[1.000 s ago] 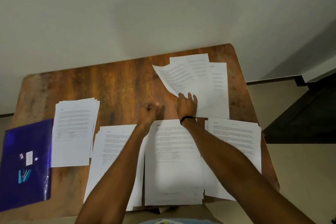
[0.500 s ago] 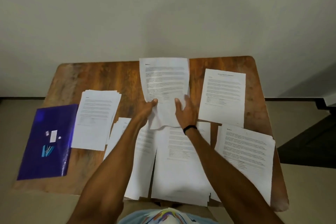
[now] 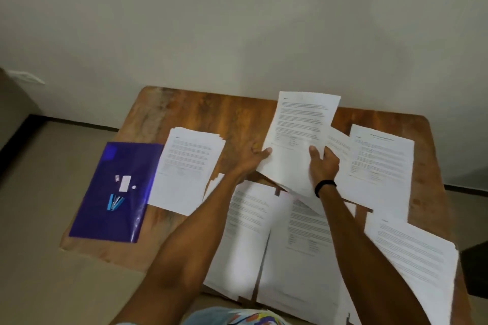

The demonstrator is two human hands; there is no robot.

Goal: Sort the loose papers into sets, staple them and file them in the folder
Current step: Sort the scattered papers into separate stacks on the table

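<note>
Nearest me, under both forearms, two paper piles (image 3: 245,235) lie side by side and hang over the table's (image 3: 206,113) near edge. A third pile (image 3: 420,258) sits below and to the right of my right hand (image 3: 324,165).

Both hands grip the same printed sheets (image 3: 298,134), lifted clear of the wood. My left hand (image 3: 252,159) pinches their left edge with the thumb on top. The right hand clamps the lower middle, thumb in front and fingers behind. A stray sheet (image 3: 339,144) fans out just beside my right fingers, and I cannot tell whether I hold it.

My worry is that this stray sheet slips loose and lands on the wrong set. The drooping lower corner could also drag across the piles beneath, or my forearms could nudge those overhanging piles off the edge.

Further right of my right hand lies another pile (image 3: 380,166), and left of my left hand a neater one (image 3: 187,169). Beyond that one is the purple folder (image 3: 105,221), shut, with a small blue item (image 3: 115,202) and a white slip (image 3: 124,183) on it. I see no clear stapler. Nothing blocks the way to the folder except the left pile.
</note>
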